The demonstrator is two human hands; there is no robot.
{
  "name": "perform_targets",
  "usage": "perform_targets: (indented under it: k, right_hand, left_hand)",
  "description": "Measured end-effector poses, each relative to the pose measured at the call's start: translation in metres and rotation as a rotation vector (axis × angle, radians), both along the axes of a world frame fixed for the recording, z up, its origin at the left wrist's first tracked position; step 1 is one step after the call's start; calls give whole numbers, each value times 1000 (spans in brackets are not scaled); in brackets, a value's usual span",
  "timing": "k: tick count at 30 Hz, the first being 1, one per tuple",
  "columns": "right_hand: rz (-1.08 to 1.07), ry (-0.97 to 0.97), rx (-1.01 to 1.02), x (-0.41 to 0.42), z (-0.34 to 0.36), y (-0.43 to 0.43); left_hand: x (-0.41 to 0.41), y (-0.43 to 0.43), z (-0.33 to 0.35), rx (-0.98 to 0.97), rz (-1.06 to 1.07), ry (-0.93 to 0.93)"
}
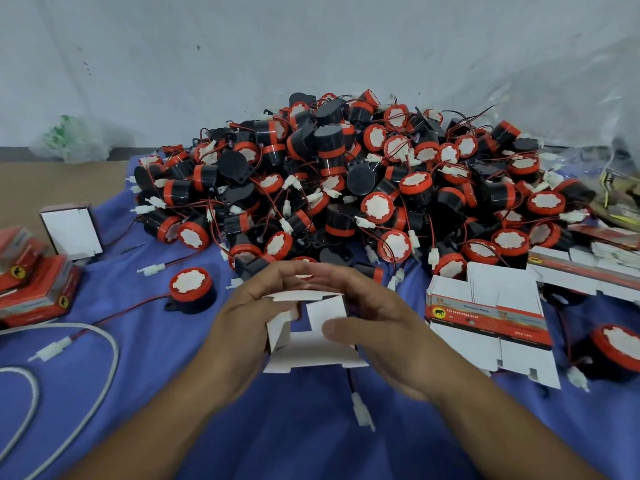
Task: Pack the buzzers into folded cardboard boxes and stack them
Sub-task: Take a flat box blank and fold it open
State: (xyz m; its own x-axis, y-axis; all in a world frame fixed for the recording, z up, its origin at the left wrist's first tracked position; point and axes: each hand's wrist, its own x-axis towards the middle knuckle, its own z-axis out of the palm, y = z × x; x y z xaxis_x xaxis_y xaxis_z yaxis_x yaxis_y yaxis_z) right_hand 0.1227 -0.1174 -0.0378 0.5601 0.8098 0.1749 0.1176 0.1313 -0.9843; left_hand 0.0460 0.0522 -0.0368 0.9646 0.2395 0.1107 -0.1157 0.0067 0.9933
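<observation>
Box: matt white cardboard. Buzzers behind it: glossy black and red plastic. Cloth beneath it: matt blue fabric.

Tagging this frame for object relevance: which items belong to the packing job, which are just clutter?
Job:
- box, in left hand and right hand
- buzzer pile
- loose buzzer
- flat boxes
- packed boxes
- upright box

Clutter:
- white cable
- green bag
- clear bag

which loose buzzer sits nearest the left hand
The lone buzzer on the blue cloth, beside the left hand; the others are piled behind or far right.
</observation>
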Motion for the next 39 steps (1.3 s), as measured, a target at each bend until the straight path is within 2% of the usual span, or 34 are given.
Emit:
perform_targets:
  k: [2, 5, 8, 10, 12, 14, 17, 21, 23, 25, 27, 28, 31, 35, 39]
  right_hand:
    - [-93, -16, -15, 1, -2, -1]
    - [-181, 68, 47, 0, -3, 0]
    - [-225, 170, 154, 0, -2, 2]
    - [-268, 268, 209, 2, 0, 3]
    - [-313, 357, 222, 4, 2, 2]
    - [-352, 395, 245, 3, 3, 0]
    - [-405, 352, 240, -2, 1, 3]
    - [-484, 66, 188, -19, -1, 10]
    - [-432, -41, 167, -30, -3, 11]
    - [-359, -24, 108, -28, -1, 15]
    - [-186, -7, 72, -29, -7, 2]
    - [-184, -27, 48, -23, -9, 3]
    - [-379, -125, 53, -20, -3, 15]
    - [-503, 58, 168, -16, -9, 13]
    - [-546, 279, 258, -15, -6, 13]
  left_hand:
    - [1, -4, -1, -20, -16, -4]
    - [3, -7, -3, -15, -24, -27]
    - [-2, -11, -8, 249, -57, -140]
    - [-2, -16, -10, 455, -57, -280]
    - [1, -22, -9, 557, -48, -413]
    - [1, -25, -7, 570, -107, -462]
    - [-4, -23, -6, 487, -114, -391]
    - [-5, -16, -4, 443, 132, -361]
    - [-6, -14, -5, 395, 167, -318]
    - [-6, -13, -6, 358, 187, -269]
    - [-5, -12, -6, 321, 235, -219]
    - [-4, -11, -5, 308, 256, -199]
    - [-4, -12, -4, 275, 199, -163]
    - [-8, -20, -7, 330, 144, -208]
    - [-15, -38, -13, 673, 170, -207]
